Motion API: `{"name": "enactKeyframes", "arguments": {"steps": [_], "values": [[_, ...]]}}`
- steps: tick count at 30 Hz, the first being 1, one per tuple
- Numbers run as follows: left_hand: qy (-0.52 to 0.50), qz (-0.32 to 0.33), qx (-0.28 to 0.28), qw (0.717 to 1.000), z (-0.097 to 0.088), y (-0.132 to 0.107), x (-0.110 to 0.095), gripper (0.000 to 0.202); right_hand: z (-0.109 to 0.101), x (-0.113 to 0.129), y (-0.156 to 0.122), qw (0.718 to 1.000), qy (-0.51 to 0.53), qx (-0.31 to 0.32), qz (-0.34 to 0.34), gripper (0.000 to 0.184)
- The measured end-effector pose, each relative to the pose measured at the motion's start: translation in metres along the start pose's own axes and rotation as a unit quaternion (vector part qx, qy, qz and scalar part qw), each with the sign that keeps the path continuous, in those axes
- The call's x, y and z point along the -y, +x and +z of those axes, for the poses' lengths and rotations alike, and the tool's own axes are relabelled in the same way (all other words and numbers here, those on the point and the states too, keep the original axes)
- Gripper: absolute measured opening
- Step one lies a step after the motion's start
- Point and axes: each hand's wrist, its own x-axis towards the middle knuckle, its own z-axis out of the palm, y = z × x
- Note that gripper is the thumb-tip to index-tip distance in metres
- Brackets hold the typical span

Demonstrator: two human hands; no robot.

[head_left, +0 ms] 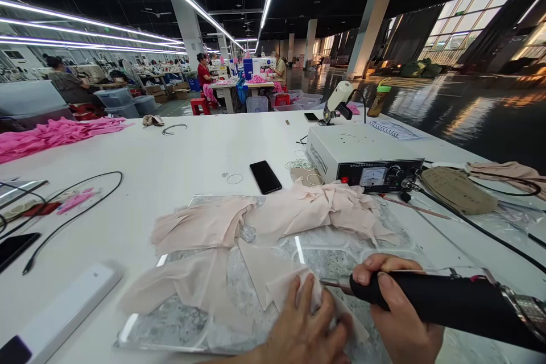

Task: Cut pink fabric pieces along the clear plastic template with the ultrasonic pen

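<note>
My right hand (403, 313) is wrapped round the thick black handle of a corded handheld tool (443, 298). Its thin metal tip points left and reaches the pale pink fabric piece (279, 290) beside my left fingers. With fingers spread and slightly bent, my left hand (302, 321) presses that fabric down on a clear-edged board (170, 315) with a grey marbled surface. More pale pink fabric pieces (298, 213) are heaped along the board's far side, and others (187, 284) lie loose at its left. The exact contact of tip and cloth is partly hidden by my fingers.
Behind the board stands a grey control box (362, 151) with a meter, its cable running right. A phone (265, 177) lies left of it. A white box-like device (70, 313), black cable (81, 210) and pink fabric (55, 136) occupy the left. People work at sewing tables beyond.
</note>
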Motion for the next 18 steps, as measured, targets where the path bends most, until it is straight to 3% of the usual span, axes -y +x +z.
{"name": "enactKeyframes", "arguments": {"steps": [5,12,15,18], "values": [[0.0,-0.002,0.003,1.0,0.0,0.001,0.0,0.05,-0.003,0.003,0.003,0.999,0.026,-0.016,0.01,0.008],[-0.074,-0.019,0.05,0.996,-0.009,0.0,0.003,0.049,-0.042,0.011,-0.009,0.997,-0.044,-0.068,0.019,0.014],[-0.151,-0.052,0.095,0.982,-0.024,0.003,0.017,0.036,-0.057,0.014,-0.015,0.996,0.001,-0.061,0.058,0.016],[-0.197,-0.107,0.18,0.958,-0.038,0.016,0.04,0.038,-0.063,0.015,-0.018,0.997,0.019,-0.035,0.071,0.017]]}}
